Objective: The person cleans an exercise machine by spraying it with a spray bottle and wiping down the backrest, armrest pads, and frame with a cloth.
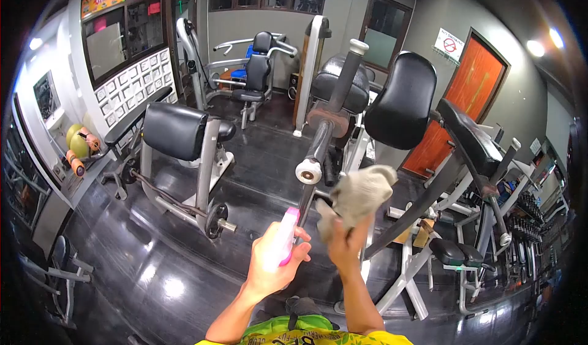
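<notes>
My left hand is closed around a small white and pink spray bottle, its pink top tilted forward and up. A crumpled grey-beige cloth is gripped in my right hand and hides most of the fingers. Just beyond both hands stands a gym machine with a dark padded handle that ends in a white cap. The cloth is close to this machine in view, but I cannot tell whether it touches. A black backrest pad rises behind the cloth.
To the left stands a machine with a black pad and a small weight plate. Another bench seat is at the right, near a dumbbell rack. A seated press machine and an orange door are farther back.
</notes>
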Tool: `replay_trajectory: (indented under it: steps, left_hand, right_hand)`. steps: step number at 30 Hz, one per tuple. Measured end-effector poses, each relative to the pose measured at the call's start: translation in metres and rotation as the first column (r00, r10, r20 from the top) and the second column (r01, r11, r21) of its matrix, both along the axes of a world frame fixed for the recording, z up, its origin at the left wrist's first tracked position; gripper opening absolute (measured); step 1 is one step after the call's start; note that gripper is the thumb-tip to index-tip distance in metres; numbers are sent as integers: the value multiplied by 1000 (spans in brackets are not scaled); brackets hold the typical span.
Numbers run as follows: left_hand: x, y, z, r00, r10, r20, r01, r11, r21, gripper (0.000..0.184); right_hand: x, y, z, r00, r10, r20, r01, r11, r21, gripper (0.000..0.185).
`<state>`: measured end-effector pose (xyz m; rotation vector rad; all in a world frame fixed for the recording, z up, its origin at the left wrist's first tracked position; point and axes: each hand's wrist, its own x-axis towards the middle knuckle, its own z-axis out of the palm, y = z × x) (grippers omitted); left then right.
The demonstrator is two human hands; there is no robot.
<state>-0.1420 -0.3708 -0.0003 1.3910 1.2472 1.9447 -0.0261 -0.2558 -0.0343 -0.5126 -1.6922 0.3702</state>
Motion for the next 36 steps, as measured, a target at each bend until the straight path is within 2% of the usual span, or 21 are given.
replay_trajectory:
  steps: [1, 3, 6, 7, 10, 11, 13, 15, 17, 19, 21, 23, 25, 27, 28, 30, 31, 32, 33, 34, 36]
  left_hand:
    - [0, -1, -2, 998, -14, 67, 14, 1000, 2, 17]
    - [-1, -4, -7, 991, -27, 134, 27, 1000, 1, 17]
    - [-9, -7, -11, 987, -48, 150, 51, 999, -16, 17]
    - [-12, -7, -12, 993, -28, 118, 30, 999, -14, 17]
    - [-15, -2, -17, 996, 6, 90, -6, 1000, 2, 19]
    - [-16, 0, -18, 996, 22, 87, -24, 999, 25, 21]
    - [-21, 0, -20, 998, 35, 61, -37, 999, 27, 22]
    - [-27, -2, -22, 998, 51, 30, -52, 998, 34, 23]
    - [-32, -5, -23, 997, 71, 14, -71, 997, 10, 25]
    - [-36, -5, -25, 996, 77, 49, -78, 996, 32, 24]
    - [-39, -5, -26, 994, 80, 79, -84, 995, 54, 24]
    - [-42, -6, -28, 987, 67, 143, -80, 993, 86, 22]
    - [-47, -6, -32, 989, 94, 118, -104, 991, 81, 24]
    - [-51, -6, -35, 988, 148, 32, -150, 986, 70, 26]
    - [-52, -3, -35, 989, 143, 29, -145, 987, 71, 26]
    - [-53, 3, -35, 986, 122, 110, -135, 983, 122, 27]
    - [-54, 5, -34, 987, 118, 110, -132, 983, 124, 27]
    - [-57, 7, -33, 991, 120, 60, -127, 982, 138, 26]
    - [-58, 8, -32, 992, 124, 10, -124, 981, 152, 26]
    - [-57, 8, -31, 992, 123, 8, -123, 980, 155, 26]
    - [-55, 8, -32, 992, 86, 96, -97, 989, 108, 27]
  right_hand:
    - [-11, 7, 6, 974, -146, 172, 105, 968, 227, 41]
    - [-46, 13, 33, 889, -340, 307, 195, 888, 417, 32]
    - [-67, 24, 73, 942, -225, 247, 92, 885, 456, 28]
    - [-70, 24, 84, 943, -222, 247, 88, 885, 458, 28]
    - [-72, 18, 114, 876, -63, 478, 21, 995, 94, 21]
    - [-74, 23, 118, 876, -62, 478, 20, 996, 92, 21]
    - [-79, 32, 124, 756, -80, 649, 70, 997, 40, 23]
    - [-85, 34, 114, 770, -110, 629, 66, 993, 94, 23]
    - [-85, 31, 99, 961, -87, 264, 19, 968, 251, 25]
    - [-80, 34, 74, 979, -73, 192, 15, 957, 288, 31]
    - [-74, 37, 51, 999, -21, 39, 2, 906, 423, 44]
    - [-69, 34, 32, 1000, 11, -10, -6, 931, 365, 43]
    - [-68, 32, 25, 991, 51, -126, -13, 957, 290, 43]
    - [-63, 35, 35, 995, 20, -93, 11, 947, 322, 40]
    - [-60, 35, 49, 998, 54, 10, -54, 952, 302, 37]
    - [-54, 38, 71, 978, 111, 176, -151, 962, 230, 34]
    - [-49, 38, 85, 978, 108, 176, -148, 961, 232, 34]
    - [-43, 38, 100, 935, 275, 222, -286, 958, 18, 34]
    - [-38, 43, 111, 867, 442, 230, -402, 893, -201, 34]
    - [-32, 57, 118, 893, 379, 245, -341, 922, -182, 34]
    - [-39, 85, 125, 984, 164, 65, -151, 973, -177, 35]
